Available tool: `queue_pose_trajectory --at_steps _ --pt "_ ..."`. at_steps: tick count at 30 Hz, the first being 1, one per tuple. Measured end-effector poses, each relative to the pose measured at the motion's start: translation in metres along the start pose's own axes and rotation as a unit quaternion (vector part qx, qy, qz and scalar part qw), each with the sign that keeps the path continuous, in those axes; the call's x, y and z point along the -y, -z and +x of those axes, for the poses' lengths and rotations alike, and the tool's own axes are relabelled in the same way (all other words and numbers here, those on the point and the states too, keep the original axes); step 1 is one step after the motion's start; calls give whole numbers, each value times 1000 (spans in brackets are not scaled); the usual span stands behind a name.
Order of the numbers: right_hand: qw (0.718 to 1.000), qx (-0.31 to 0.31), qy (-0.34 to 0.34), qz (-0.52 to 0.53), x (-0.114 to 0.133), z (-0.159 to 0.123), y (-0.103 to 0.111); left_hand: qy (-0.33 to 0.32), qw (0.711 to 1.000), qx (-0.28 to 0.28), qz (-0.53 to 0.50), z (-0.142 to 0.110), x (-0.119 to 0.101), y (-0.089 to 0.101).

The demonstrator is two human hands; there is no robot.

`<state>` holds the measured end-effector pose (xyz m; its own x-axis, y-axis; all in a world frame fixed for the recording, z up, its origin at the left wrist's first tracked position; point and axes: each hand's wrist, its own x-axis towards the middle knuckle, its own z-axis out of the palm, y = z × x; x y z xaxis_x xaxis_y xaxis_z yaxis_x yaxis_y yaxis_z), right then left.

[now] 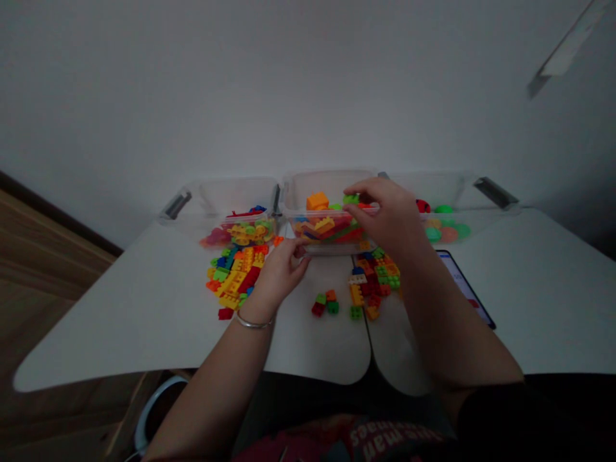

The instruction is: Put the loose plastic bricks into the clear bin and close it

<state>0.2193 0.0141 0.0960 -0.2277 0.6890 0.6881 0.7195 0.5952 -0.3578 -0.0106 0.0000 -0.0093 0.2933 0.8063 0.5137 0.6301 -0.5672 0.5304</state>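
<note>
My right hand (387, 208) reaches over the front rim of the middle clear plastic box (330, 249), thumb and fingers closed on a green building block (351, 199). Inside that box lie an orange block (317, 201) and several other coloured blocks. My left hand (283, 269) is at the box's lower front left corner, fingers curled against its bottom edge. A pile of yellow, red and green blocks (235, 279) lies beside my left hand. Under my right forearm spreads another pile of blocks (370, 282), partly hidden.
A small cluster of blocks (326, 303) lies in front of the box. Left and right stand two more clear boxes (219, 192) with colourful toys. A phone (464, 289) lies right of my right forearm. The white tables (312, 353) meet at a seam; a wall rises behind.
</note>
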Motion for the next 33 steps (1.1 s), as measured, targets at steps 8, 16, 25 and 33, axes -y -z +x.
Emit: queue_pose_trajectory --at_steps 8,16,25,33 --pt "989 101 -66 -84 -25 4 -8 -3 999 35 25 0 2 0" --pt "955 156 -34 -251 -13 2 -15 -14 995 94 17 1 -5 2" --pt "973 134 -41 -185 -16 1 -15 -7 988 154 -18 2 -10 6" --pt "997 34 21 -70 -10 -2 -13 -49 962 267 21 -4 -11 13"
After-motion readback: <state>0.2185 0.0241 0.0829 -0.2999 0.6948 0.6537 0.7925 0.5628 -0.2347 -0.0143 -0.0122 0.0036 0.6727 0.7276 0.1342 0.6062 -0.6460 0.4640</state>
